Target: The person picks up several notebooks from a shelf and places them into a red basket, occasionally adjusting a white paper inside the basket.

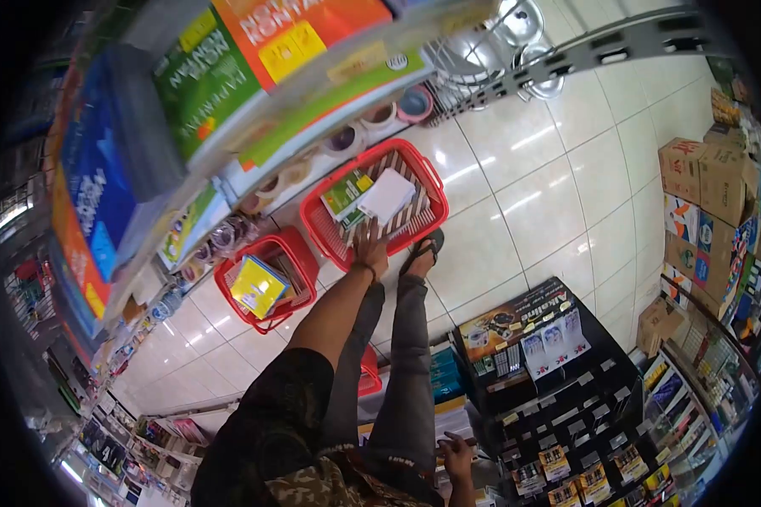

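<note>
My left hand (369,249) reaches down over the near rim of a red plastic basket (311,221) on the floor. Its fingers are stretched out toward the things inside, and nothing shows in its grip. In that basket lie a white pad or packet (386,196) and a green and yellow packet (343,196), on top of brown and white striped material. My right hand (457,456) hangs low beside my leg, near the battery display, with its fingers loosely apart and no object visible in it.
A second red basket (311,253) with a yellow pack (260,287) stands to the left. A shelf (338,93) of paper packs and tape rolls juts in close above. A black battery display (558,406) stands at right, with cardboard boxes (706,182) beyond.
</note>
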Demonstrator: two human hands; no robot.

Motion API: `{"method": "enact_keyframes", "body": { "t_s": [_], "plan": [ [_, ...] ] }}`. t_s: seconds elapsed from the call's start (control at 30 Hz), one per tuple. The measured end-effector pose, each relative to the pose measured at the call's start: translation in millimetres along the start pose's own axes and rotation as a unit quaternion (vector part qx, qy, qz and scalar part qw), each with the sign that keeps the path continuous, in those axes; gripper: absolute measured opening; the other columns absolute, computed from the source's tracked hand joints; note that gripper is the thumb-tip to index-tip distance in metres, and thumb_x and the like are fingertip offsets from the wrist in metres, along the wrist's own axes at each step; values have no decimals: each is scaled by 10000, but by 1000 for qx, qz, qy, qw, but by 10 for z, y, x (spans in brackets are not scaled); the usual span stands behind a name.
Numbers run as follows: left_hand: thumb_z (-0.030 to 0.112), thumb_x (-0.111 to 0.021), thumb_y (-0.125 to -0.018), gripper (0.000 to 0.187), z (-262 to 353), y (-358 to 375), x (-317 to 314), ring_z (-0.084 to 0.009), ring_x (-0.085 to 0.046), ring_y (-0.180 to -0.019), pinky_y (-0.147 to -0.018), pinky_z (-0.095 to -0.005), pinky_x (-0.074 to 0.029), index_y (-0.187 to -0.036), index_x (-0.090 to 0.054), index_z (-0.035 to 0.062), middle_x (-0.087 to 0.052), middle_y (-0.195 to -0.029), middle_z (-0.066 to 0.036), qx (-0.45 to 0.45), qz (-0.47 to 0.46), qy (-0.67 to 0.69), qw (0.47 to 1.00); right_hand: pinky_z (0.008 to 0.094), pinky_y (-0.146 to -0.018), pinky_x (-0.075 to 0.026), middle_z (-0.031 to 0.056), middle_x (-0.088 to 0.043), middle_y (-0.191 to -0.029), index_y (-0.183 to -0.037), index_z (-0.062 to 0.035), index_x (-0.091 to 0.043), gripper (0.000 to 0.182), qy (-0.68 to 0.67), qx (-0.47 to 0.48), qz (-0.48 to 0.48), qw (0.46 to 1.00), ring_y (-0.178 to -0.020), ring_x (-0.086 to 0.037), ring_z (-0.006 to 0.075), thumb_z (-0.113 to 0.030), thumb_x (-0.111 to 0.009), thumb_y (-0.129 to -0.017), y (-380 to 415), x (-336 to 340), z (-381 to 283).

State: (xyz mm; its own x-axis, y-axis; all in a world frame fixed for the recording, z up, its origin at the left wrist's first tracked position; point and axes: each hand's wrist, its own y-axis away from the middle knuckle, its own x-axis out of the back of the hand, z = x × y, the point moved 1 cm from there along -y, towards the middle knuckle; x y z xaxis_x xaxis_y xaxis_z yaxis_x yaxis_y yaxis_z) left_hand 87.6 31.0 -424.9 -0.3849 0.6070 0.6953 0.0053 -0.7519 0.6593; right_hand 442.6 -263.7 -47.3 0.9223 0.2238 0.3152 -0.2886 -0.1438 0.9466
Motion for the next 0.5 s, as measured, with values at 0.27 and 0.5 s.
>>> {"method": "enact_keyframes", "body": {
  "t_s": [0.27,0.5],
  "plan": [
    [114,-548,-931,391,15,-240,336,-347,-444,-1447,-1244,-564,-250,-1279,-655,-28,-551,-1481,-173,4,179,89,980,296,-683,-538,128,-747,-962,-1278,29,-656,398,24,47,25,998,-809,-701,165,-120,-708,-913,-155,141,-330],
    [-42,-779,-824,192,-286,751,1782,-182,-726,-819,-690,-304,-572,-975,-696,44,-737,-924,-70,48,118,501,856,393,-867,-557,197,-727,-1034,-1234,48,-654,437,125,378,33,917,-957,-723,320,-143,-777,-860,-509,-493,-2206]
  ]
}}
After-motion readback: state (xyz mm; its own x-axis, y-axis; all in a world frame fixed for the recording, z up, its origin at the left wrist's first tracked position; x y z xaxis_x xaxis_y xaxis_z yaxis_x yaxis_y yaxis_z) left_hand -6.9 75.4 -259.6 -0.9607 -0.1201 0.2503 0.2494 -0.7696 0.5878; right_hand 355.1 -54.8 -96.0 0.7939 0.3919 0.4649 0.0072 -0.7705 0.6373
